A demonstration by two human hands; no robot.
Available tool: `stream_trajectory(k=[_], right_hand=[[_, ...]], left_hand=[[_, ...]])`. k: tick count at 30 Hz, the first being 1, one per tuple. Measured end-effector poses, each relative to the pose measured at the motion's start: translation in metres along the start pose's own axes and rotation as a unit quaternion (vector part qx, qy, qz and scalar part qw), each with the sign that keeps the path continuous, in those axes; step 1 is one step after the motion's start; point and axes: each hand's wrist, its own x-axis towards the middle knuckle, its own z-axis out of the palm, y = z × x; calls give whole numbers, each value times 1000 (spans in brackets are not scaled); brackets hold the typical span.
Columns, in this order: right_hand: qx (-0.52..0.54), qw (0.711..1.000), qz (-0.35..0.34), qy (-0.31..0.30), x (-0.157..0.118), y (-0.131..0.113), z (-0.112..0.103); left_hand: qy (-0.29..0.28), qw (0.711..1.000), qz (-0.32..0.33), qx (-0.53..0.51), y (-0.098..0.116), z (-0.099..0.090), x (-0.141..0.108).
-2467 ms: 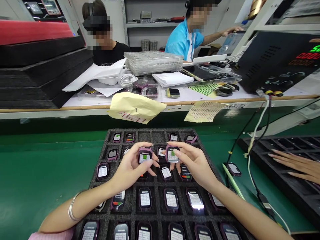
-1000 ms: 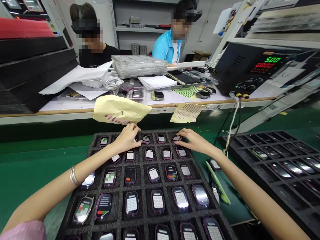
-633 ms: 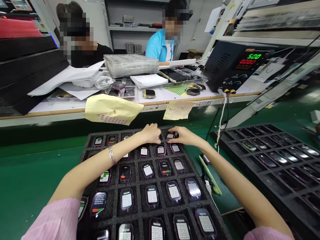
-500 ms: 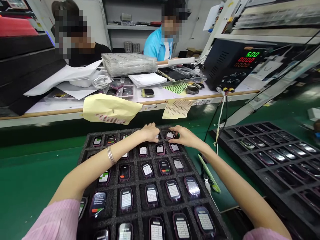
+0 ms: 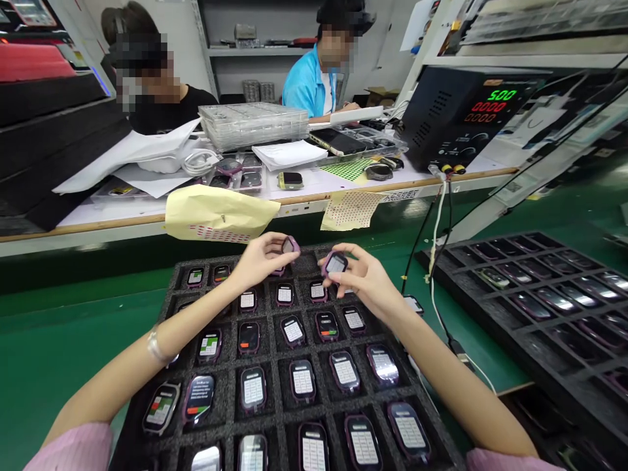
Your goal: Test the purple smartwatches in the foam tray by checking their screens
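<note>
Over the back edge of a dark foam tray [image 5: 269,366], my left hand [image 5: 262,260] pinches a small purple-framed watch [image 5: 290,245]. To its right, my right hand [image 5: 360,271] holds a second watch [image 5: 336,263] with its lit screen facing up. Both watches are lifted above the tray and apart from each other. Rows of similar watches lie in the tray's compartments, many with white grids on their screens, some showing green or red. An unoccupied compartment [image 5: 307,263] shows between my hands.
A bench [image 5: 304,204] behind the tray bears plastic trays [image 5: 255,124], papers, a phone and a power supply [image 5: 461,121]. Cables hang at its right. Another filled tray [image 5: 515,288] lies at right. Two people sit beyond the bench.
Both hands have lifted watches out of the back row. My left hand has moved left, and my right hand has turned its watch more into view.
</note>
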Motion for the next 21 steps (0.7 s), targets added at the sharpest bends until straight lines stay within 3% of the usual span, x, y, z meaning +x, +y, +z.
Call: stream_trajectory(k=[2,5,7,9,16,21], right_hand=[[52,997,50,-23,-7,1,15],[53,989,105,-84,-13,4,31],[43,983,129,-127,-16,5,36],[33,978,131,-158,-17,5,40],[13,980,100,-173,-24,0,46],[56,979,95,-172,-27,-5,49]], left_hand=[[37,992,-47,-113,12,-13,-18],[45,903,-187,-384,24,-21,-46],[27,850,-241,-468,27,-20,-61],[6,828,-257,-498,29,-16,-71],[-24,803,-245,-542,37,-12,-86],[-9,857,-177,-484,40,-10,-94]])
